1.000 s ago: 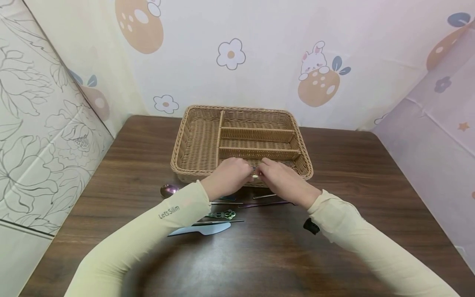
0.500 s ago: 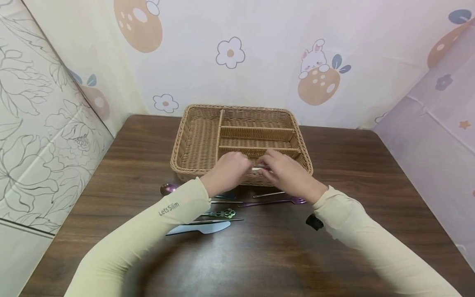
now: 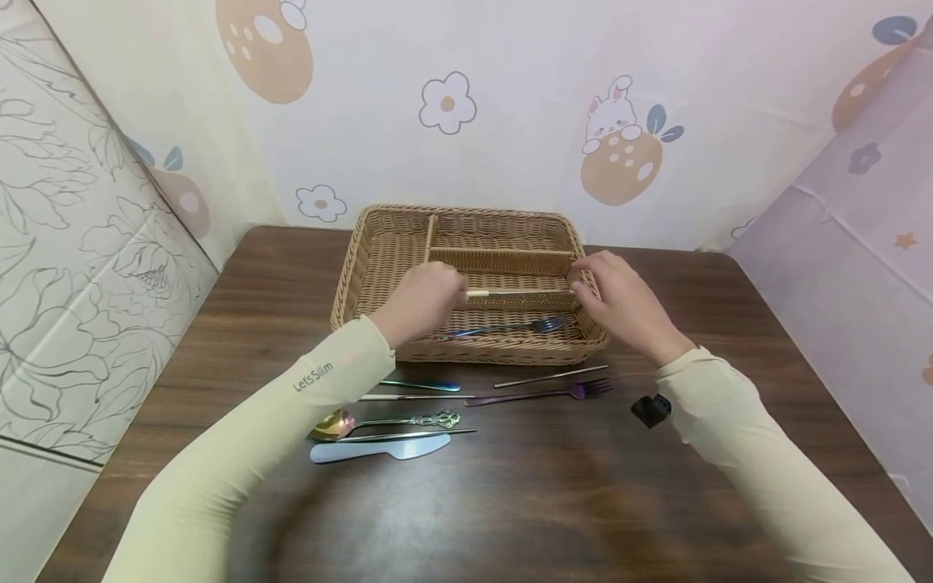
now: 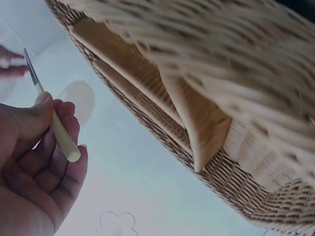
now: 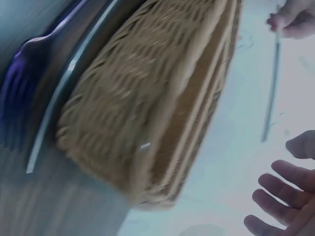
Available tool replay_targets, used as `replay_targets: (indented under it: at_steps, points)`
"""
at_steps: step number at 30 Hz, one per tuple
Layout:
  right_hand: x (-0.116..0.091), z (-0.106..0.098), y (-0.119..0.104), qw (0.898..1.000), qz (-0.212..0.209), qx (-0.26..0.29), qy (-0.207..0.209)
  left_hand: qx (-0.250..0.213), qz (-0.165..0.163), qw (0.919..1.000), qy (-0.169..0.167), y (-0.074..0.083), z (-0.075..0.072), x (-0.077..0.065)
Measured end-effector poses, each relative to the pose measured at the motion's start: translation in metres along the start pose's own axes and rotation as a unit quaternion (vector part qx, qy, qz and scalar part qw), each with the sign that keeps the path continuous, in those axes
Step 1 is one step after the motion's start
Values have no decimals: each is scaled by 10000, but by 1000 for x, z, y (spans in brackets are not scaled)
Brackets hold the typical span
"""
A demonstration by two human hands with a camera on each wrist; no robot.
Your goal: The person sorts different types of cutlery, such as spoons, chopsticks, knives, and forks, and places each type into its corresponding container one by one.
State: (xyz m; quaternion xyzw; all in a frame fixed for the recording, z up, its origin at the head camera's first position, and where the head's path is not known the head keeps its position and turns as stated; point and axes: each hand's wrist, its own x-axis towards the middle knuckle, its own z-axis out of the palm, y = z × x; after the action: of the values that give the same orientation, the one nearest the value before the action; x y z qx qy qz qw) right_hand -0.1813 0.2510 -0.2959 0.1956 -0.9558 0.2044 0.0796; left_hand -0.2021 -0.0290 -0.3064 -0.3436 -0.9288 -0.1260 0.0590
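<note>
My left hand point(image 3: 426, 301) pinches a chopstick point(image 4: 61, 133) by its cream-coloured handle, between thumb and fingers. Its thin silver end points right, above the wicker basket point(image 3: 470, 354), level in the head view. Opposite that end, my right hand point(image 3: 627, 304) is spread beside the basket's right rim. In the right wrist view its fingers point(image 5: 283, 191) are apart, with a gap between them and the silver tip. Below the hands, a bluish fork point(image 3: 547, 325) lies in the basket's front compartment, its handle end partly behind my left wrist.
On the table in front lie a purple fork point(image 3: 579, 390), a plain thin stick point(image 3: 550, 376), another cream-handled chopstick point(image 3: 415, 397), a gold spoon point(image 3: 335, 425) with an ornate green handle, a dark thin stick point(image 3: 437, 433) and a pale blue knife point(image 3: 419, 447). Patterned cloth point(image 3: 510, 162) hangs behind the basket.
My hands were close together over the basket's front. They have since risen and parted, the right moving right and off the chopstick, the left moving slightly left with it. The bluish fork is now visible.
</note>
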Motion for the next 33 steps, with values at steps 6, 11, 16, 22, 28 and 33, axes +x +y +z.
replay_targets:
  at_steps: [6, 11, 16, 22, 28, 33]
  points:
    - [-5, 10, 26, 9988, 472, 63, -96, -180, -392, 9991, -34, -9, -5, 13]
    - [-7, 20, 41, 9947, 924, 240, -371, -249, -790, 9965, -84, -15, -6, 25]
    - [-8, 33, 52, 9905, 1146, 484, -594, -318, -943, 9950, 34, -19, -4, 38]
    - [-11, 48, 58, 9833, 1413, 672, -924, -476, -960, 9942, 43, -23, 3, 51]
    - [-10, 60, 62, 9820, 1376, 976, -851, -485, -1001, 9937, 105, -26, 8, 61]
    - [-9, 64, 60, 9809, 1416, 1063, -799, -432, -1072, 9932, 137, -29, 10, 67]
